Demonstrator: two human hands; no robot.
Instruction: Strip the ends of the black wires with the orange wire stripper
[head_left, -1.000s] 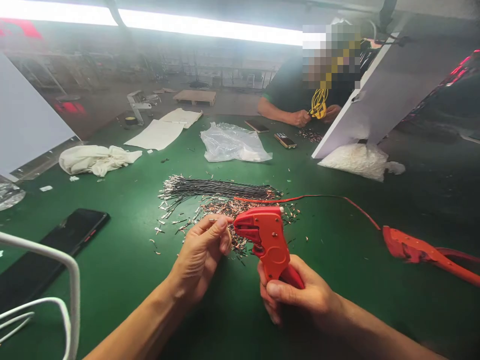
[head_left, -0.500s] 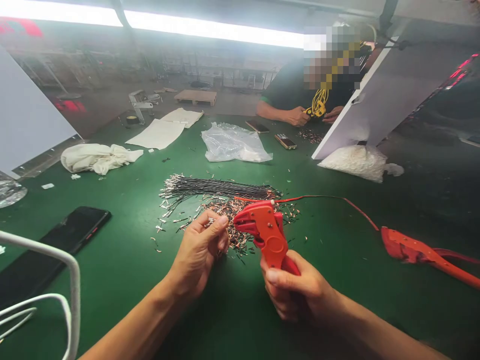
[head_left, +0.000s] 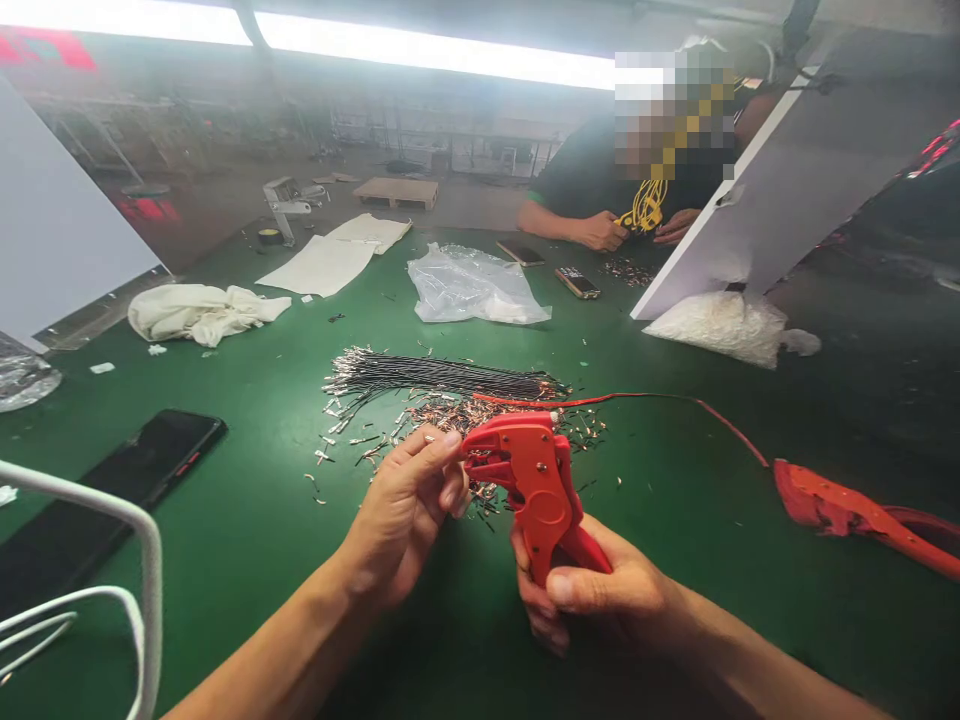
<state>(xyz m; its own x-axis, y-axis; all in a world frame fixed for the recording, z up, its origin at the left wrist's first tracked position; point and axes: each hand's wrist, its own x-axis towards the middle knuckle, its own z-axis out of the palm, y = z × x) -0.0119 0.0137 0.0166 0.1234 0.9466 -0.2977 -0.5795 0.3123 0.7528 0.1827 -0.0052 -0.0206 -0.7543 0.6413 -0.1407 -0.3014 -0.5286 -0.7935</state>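
Your left hand [head_left: 409, 500] pinches something small at the tool's mouth.
Your right hand [head_left: 592, 590] grips the red plastic pistol-shaped hand tool [head_left: 536, 480] (nose pointing left, touching your left fingertips).

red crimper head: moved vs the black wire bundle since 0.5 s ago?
Yes, slightly. The red crimping tool head has dropped a little toward the person, away from the black wire bundle, and now meets the left hand fingertips.

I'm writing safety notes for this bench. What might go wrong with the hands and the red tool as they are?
The left hand has its fingertips right at the mouth of the red crimping tool that the right hand grips, so a squeeze might pinch them. The small part is hidden, so it may sit crooked or drop among the loose terminals.
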